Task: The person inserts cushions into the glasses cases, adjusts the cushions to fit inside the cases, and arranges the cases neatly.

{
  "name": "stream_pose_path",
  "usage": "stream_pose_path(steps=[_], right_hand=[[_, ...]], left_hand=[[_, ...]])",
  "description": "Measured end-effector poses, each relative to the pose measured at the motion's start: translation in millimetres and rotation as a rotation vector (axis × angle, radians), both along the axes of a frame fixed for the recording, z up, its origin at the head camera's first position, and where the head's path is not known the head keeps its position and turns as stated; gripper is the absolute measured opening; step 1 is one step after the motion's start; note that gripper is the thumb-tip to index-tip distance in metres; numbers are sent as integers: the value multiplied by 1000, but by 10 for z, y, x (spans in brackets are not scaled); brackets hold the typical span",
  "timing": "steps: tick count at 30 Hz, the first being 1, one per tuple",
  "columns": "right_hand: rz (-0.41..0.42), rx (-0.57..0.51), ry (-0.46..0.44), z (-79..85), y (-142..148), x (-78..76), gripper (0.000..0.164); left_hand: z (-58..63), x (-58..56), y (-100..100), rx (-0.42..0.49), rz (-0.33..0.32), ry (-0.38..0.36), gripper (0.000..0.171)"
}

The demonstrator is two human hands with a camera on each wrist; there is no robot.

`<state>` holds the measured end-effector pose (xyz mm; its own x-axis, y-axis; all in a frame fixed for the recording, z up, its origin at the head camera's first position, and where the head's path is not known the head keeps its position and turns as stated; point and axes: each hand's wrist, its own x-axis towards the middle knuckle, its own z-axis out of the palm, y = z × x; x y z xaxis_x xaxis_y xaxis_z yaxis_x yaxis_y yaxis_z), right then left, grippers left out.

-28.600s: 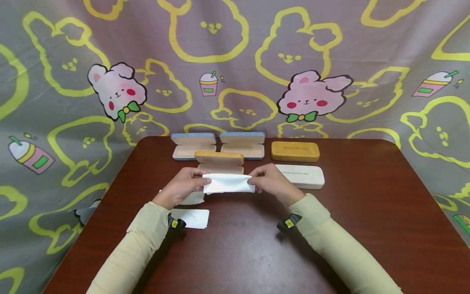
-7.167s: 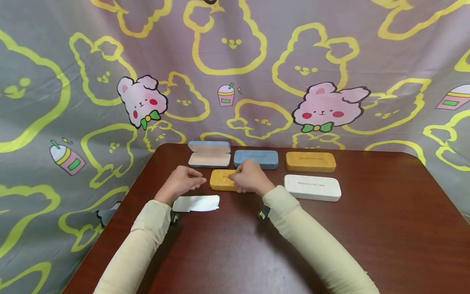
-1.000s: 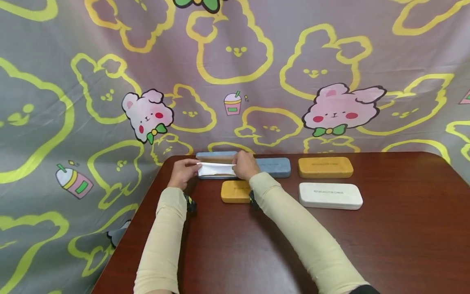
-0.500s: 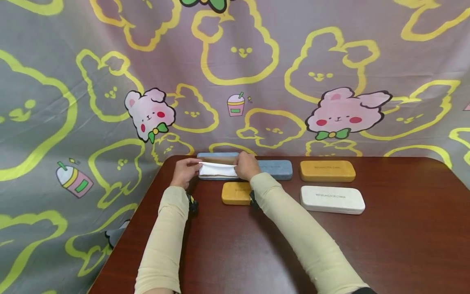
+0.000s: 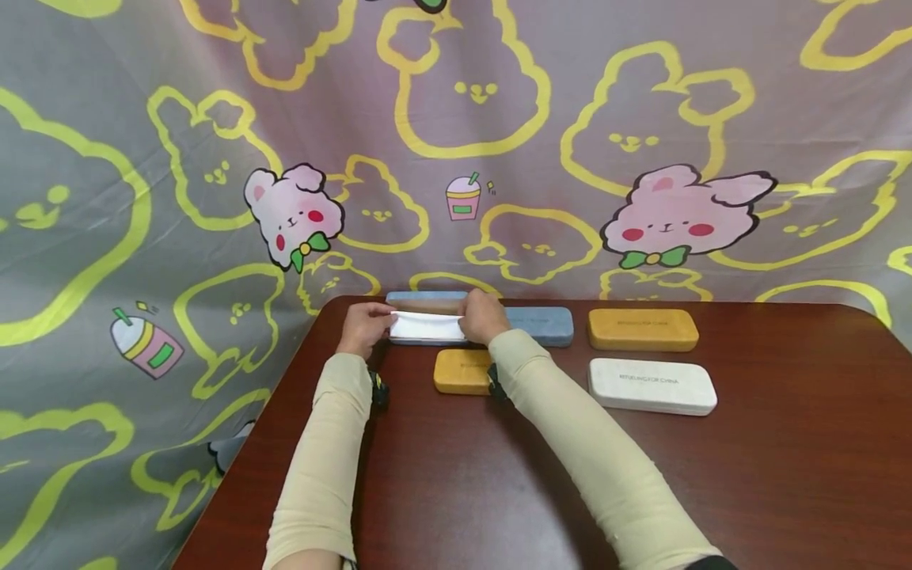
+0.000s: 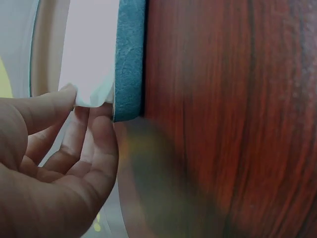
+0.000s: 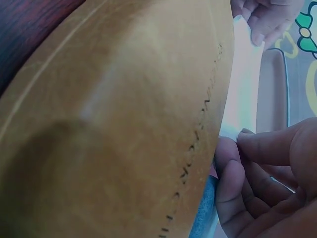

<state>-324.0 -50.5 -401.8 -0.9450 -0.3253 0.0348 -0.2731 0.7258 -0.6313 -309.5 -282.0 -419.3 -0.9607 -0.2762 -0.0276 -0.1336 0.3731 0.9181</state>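
Observation:
A folded white cloth (image 5: 426, 326) lies level over the base of the open blue glasses case (image 5: 427, 296), whose lid stands up behind it. My left hand (image 5: 365, 326) pinches the cloth's left end between thumb and fingers. At the other end, my right hand (image 5: 487, 318) pinches it too and hides that corner of the case. In the left wrist view the cloth (image 6: 91, 44) sits just inside the case's blue front wall (image 6: 130, 64). A closed yellow glasses case (image 5: 461, 372) lies in front, partly behind my right wrist; it fills much of the right wrist view.
A closed blue glasses case (image 5: 545, 324) stands right of the open one, partly behind my right hand. Further right are a closed yellow case (image 5: 641, 328) and a closed white case (image 5: 651, 386). A patterned curtain (image 5: 499, 119) hangs behind the brown table (image 5: 513, 475).
Seven seconds ago the cloth lay on the table at front left; now both hands hold it in the open blue case. Over the last second its front edge has settled slightly. Earlier-open yellow and blue cases are closed.

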Motion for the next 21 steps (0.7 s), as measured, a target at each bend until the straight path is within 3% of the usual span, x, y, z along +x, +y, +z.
stream_pose_path(steps=[5, 12, 17, 21], right_hand=[[2, -6, -27, 2, -11, 12, 51], [1, 20, 2, -26, -21, 1, 52], [14, -20, -22, -9, 11, 2, 57], [25, -39, 10, 48, 62, 8, 57]], left_hand=[[-33, -6, 15, -33, 27, -3, 14], [-43, 5, 6, -62, 42, -25, 13], [-15, 14, -2, -71, 35, -29, 16], [35, 27, -18, -73, 60, -21, 18]])
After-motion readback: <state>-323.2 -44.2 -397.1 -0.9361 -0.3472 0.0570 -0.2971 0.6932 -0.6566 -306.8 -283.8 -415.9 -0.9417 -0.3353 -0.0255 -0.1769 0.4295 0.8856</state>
